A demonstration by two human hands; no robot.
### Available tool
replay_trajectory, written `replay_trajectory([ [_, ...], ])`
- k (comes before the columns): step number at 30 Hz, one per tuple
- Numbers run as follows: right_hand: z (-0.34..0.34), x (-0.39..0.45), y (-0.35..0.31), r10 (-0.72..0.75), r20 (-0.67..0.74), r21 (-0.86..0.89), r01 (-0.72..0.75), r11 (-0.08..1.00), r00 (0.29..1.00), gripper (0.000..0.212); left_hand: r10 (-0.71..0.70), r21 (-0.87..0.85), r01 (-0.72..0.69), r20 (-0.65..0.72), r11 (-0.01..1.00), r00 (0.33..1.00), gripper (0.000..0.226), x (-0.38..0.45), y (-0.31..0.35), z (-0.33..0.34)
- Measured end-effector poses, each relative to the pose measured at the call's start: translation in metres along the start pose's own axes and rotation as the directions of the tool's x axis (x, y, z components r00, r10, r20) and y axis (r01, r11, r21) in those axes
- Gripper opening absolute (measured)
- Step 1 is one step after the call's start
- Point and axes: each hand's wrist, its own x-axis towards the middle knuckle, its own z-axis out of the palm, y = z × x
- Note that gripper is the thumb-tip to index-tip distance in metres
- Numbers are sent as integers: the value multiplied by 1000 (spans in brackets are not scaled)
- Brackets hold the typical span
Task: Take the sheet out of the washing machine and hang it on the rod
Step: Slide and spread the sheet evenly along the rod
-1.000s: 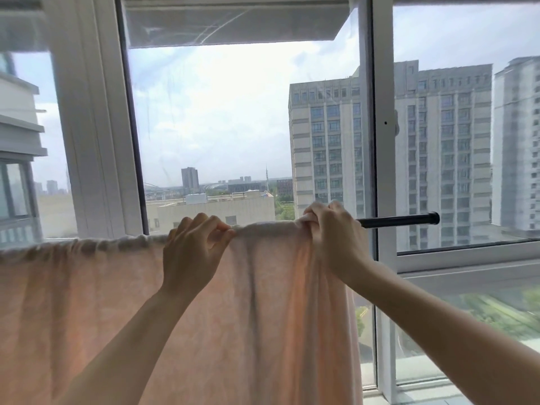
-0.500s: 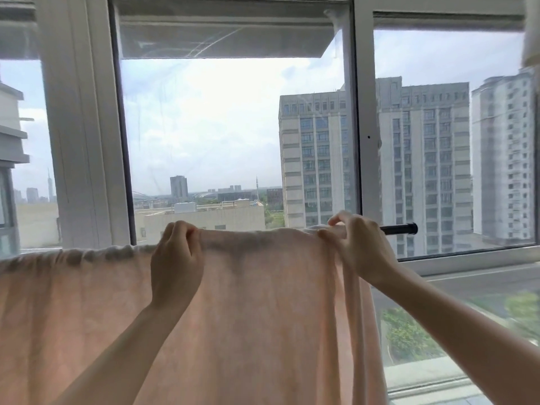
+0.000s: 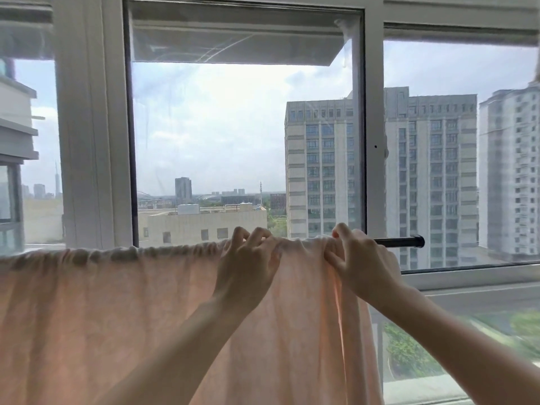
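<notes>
Pinching sheet [image 3: 117,302] atop rod [image 3: 400,241], both hands raised.

The sheet [image 3: 122,311] is thin peach cloth, matt and softly creased, gathered into small puckers along its top edge. The rod [image 3: 400,241], bare at the right, looks like smooth black metal with a slight sheen. The window frame [image 3: 93,141] is smooth white, faintly glossy, round streaked glass panes [image 3: 222,135]
</notes>
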Motion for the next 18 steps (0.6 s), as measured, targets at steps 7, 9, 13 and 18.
replay_trajectory([
  [7, -4, 3, 6, -59, 45, -97, 63, 993, 997, 12, -36, -17, 35, -48, 999, 998, 15, 7, -3, 3],
  [9, -4, 4, 5, -65, 61, -110, 71, 991, 996, 12, -58, -46, 56, -35, 997, 998, 14, 9, -4, -1],
  [13, -3, 6, 5, -55, 66, -90, 61, 994, 996, 19, -112, -133, 106, -34, 985, 993, 14, 14, -10, -6],
  [18, -9, 20, 12, -9, 77, 101, 1, 995, 997, 20, -267, -207, 244, -92, 947, 959, 15, 16, -38, -14],
])
